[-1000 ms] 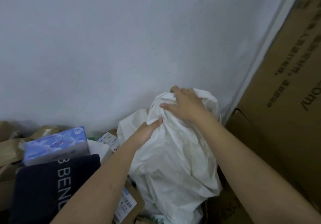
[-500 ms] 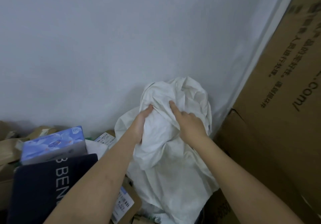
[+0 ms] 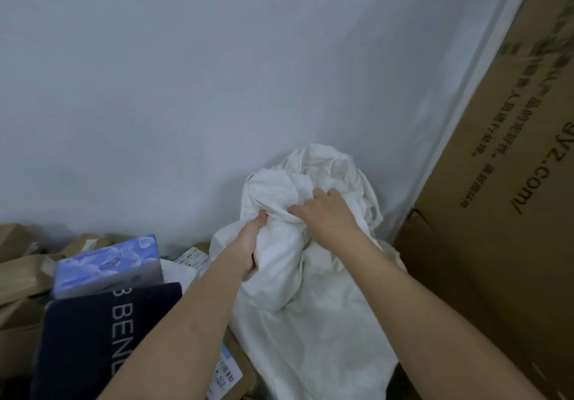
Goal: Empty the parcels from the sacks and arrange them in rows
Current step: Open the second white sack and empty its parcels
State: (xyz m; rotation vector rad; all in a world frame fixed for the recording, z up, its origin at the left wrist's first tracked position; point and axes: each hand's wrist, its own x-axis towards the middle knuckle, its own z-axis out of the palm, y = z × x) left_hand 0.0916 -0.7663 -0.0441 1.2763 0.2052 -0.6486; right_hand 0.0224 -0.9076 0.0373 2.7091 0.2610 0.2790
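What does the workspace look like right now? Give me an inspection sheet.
Surface: floor hidden under parcels and sack.
Job's things: crumpled white woven sack stands against the wall, its top bunched; dark navy box with white lettering and light blue printed box lie to its left.
Clutter: brown paper parcels piled at far left.
Grippers: left hand and right hand both grip the sack's bunched top.
Cables: nothing seen.
Surroundings: plain white wall; large brown printed cardboard cartons at right.
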